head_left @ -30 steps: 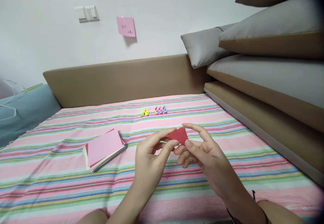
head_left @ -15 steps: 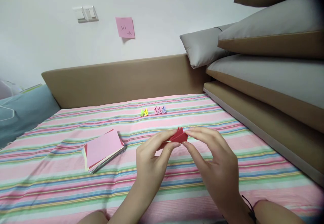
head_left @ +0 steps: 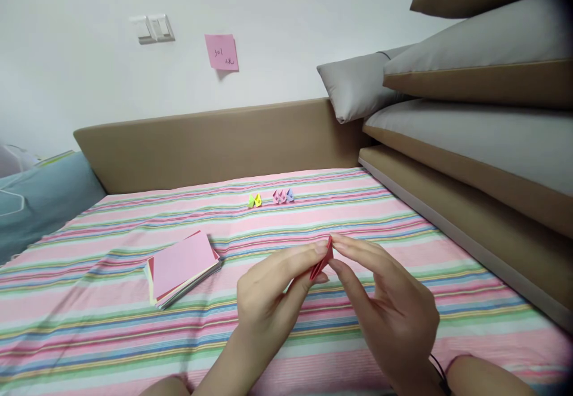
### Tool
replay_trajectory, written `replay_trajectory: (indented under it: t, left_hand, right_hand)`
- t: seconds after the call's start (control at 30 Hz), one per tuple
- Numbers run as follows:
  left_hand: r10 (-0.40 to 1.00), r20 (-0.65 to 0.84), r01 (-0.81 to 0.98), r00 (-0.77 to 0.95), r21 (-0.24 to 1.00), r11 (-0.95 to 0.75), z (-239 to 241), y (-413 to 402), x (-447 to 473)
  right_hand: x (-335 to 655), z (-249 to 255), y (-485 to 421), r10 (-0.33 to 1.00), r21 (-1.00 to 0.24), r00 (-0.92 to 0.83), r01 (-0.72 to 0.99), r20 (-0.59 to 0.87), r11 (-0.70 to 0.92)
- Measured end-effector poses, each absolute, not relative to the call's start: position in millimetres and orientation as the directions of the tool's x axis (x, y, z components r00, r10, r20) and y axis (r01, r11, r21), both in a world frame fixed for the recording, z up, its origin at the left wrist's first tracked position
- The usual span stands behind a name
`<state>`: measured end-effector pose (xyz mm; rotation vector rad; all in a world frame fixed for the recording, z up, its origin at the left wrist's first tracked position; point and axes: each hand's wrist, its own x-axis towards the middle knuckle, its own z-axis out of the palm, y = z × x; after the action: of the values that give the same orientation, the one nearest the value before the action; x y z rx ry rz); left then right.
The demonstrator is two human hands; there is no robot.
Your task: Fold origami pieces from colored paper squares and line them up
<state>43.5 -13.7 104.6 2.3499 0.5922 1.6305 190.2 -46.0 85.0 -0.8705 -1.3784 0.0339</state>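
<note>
A small folded piece of red paper (head_left: 323,260) is held between both hands above the striped bedsheet (head_left: 111,336). My left hand (head_left: 273,297) pinches its left side between thumb and forefinger. My right hand (head_left: 394,306) pinches the right side, fingertips meeting the left hand's at the top of the paper. The paper is folded nearly flat and stands on edge, so only a thin red sliver shows. A stack of coloured paper sheets (head_left: 181,266) with a pink one on top lies on the sheet to the left of my hands.
Several small folded paper pieces, yellow-green (head_left: 254,200) and pink-purple (head_left: 283,196), sit in a row farther back. A brown bed frame (head_left: 215,139) runs behind. Grey and brown cushions (head_left: 470,121) are piled at the right, a blue pillow (head_left: 40,196) at the left. A pink note (head_left: 221,52) hangs on the wall.
The red paper has been folded from a wide flat shape into a narrow upright sliver. Both hands have dropped slightly and closed together around it.
</note>
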Motion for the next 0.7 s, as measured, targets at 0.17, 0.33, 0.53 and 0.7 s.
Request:
replay_trajectory:
  t: [0.17,0.33,0.53,0.7]
  left_hand:
    - [0.520,0.819,0.181,0.244,0.489,-0.854,101.2,-13.0,45.3]
    - [0.612,0.781,0.216,0.126,0.581,-0.785,102.6,-13.1,50.8]
    - [0.542,0.820,0.283,0.185,0.484,-0.828,110.1,-11.1,49.5]
    - [0.547,0.810,0.307,0.209,0.477,-0.824,109.7,-9.4,49.0]
  right_hand:
    - [191.3,90.4,-45.1,0.500,-0.485,0.139,0.556,0.855,0.675]
    - [192.8,91.5,-43.6,0.565,-0.539,0.128,0.524,0.815,0.659]
    - [198.2,90.2,-42.6,0.646,-0.624,0.130,0.455,0.752,0.635]
    - [202.1,91.4,-40.6,0.681,-0.655,0.114,0.424,0.724,0.625]
